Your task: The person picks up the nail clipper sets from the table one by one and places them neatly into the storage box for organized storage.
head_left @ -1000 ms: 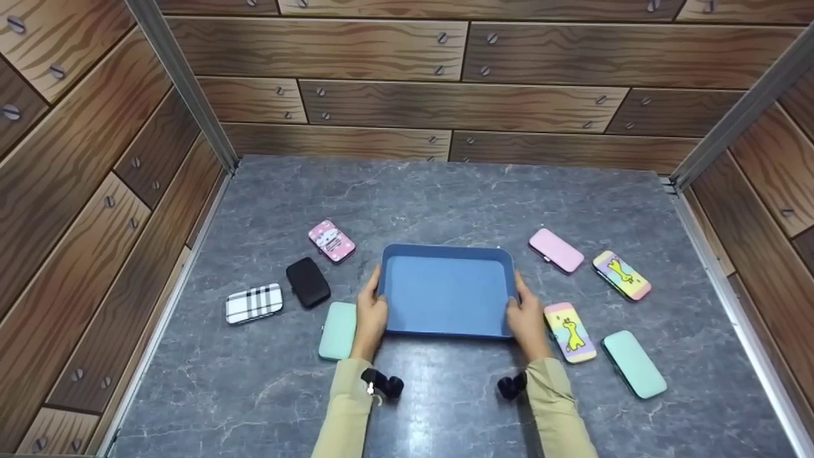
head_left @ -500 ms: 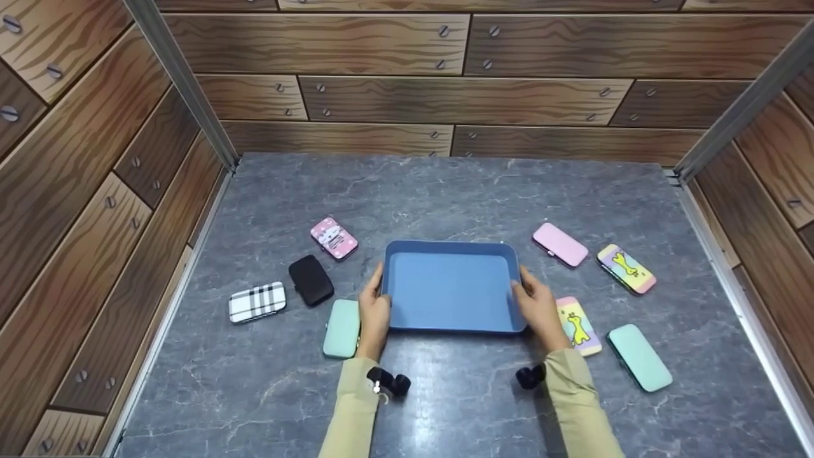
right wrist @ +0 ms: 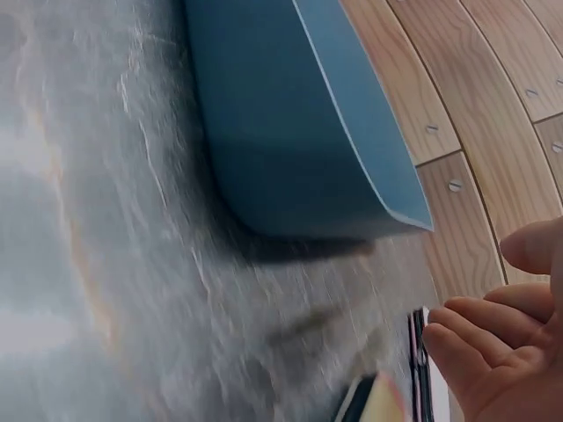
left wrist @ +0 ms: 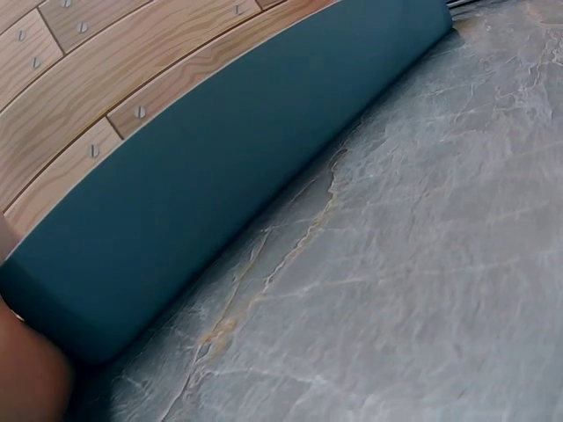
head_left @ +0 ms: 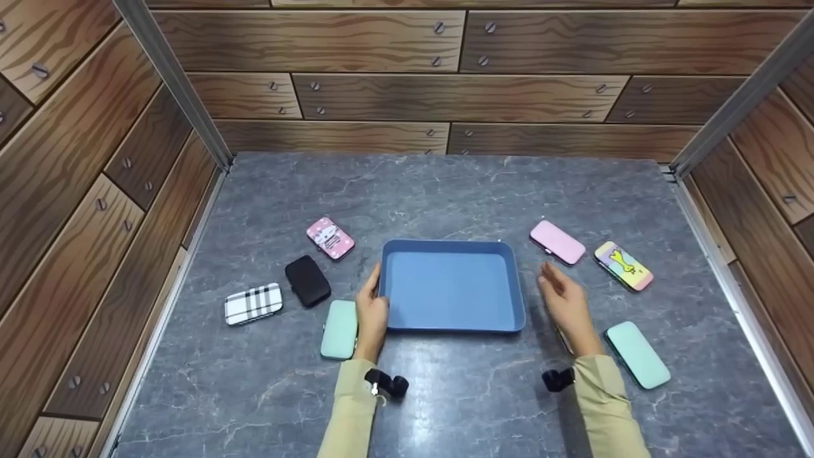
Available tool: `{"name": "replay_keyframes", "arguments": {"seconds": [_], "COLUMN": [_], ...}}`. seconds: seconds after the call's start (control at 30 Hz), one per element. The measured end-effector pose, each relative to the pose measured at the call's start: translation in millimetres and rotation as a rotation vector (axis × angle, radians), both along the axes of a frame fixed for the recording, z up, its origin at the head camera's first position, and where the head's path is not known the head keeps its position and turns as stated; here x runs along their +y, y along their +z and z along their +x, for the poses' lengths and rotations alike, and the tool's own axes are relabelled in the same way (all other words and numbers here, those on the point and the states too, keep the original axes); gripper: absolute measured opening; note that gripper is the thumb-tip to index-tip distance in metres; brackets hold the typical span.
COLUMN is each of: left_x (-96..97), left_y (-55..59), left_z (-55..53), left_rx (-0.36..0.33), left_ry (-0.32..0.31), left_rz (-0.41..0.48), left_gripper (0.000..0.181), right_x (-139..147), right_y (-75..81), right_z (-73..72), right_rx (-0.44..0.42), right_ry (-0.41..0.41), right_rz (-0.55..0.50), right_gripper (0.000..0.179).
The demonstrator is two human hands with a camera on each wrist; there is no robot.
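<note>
A shallow blue tray (head_left: 451,289) lies on the grey marbled table. My left hand (head_left: 372,315) grips its left wall, thumb over the rim; in the left wrist view only a blurred bit of that hand (left wrist: 31,374) shows beside the tray's side (left wrist: 220,176). Clear of the right wall, my right hand (head_left: 567,312) hovers with loosely extended fingers and holds nothing. Beneath it a giraffe-print case is almost wholly hidden in the head view; a blurred case corner (right wrist: 383,400) shows in the right wrist view. A mint clasp case (head_left: 339,329) lies against the left hand's outer side.
Left of the tray lie a pink patterned case (head_left: 331,238), a black case (head_left: 308,280) and a plaid case (head_left: 254,304). To the right are a plain pink case (head_left: 558,242), a giraffe case (head_left: 623,266) and a mint case (head_left: 637,355). Wood-patterned walls (head_left: 381,41) enclose the table.
My right hand has let go of the tray's right side and moved right, over the nearer giraffe case, which it now covers. The left hand keeps its hold.
</note>
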State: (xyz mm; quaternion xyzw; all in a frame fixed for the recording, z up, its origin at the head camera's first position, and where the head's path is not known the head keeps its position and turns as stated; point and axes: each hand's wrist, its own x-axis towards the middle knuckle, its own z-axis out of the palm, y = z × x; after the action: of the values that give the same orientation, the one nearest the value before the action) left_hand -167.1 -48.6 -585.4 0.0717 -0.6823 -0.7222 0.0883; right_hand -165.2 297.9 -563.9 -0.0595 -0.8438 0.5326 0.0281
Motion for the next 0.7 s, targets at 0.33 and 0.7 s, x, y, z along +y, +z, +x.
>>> {"name": "replay_keyframes", "arguments": {"seconds": [0.33, 0.7], "left_x": [2.5, 1.7], "left_y": [-25.6, -39.6], "left_z": [-13.7, -16.1], "left_rx": [-0.019, -0.014], "left_ry": [0.003, 0.034], "left_rz": [0.033, 0.022], "left_gripper": [0.078, 0.078], "right_x": [34, 41], "right_y": [0.7, 0.7], "right_z": [16.6, 36.0], "right_rx": [-0.108, -0.233], "right_ry": [-0.084, -0.139], "right_rz": [0.139, 0.369], "right_gripper": [0.065, 0.062]}}
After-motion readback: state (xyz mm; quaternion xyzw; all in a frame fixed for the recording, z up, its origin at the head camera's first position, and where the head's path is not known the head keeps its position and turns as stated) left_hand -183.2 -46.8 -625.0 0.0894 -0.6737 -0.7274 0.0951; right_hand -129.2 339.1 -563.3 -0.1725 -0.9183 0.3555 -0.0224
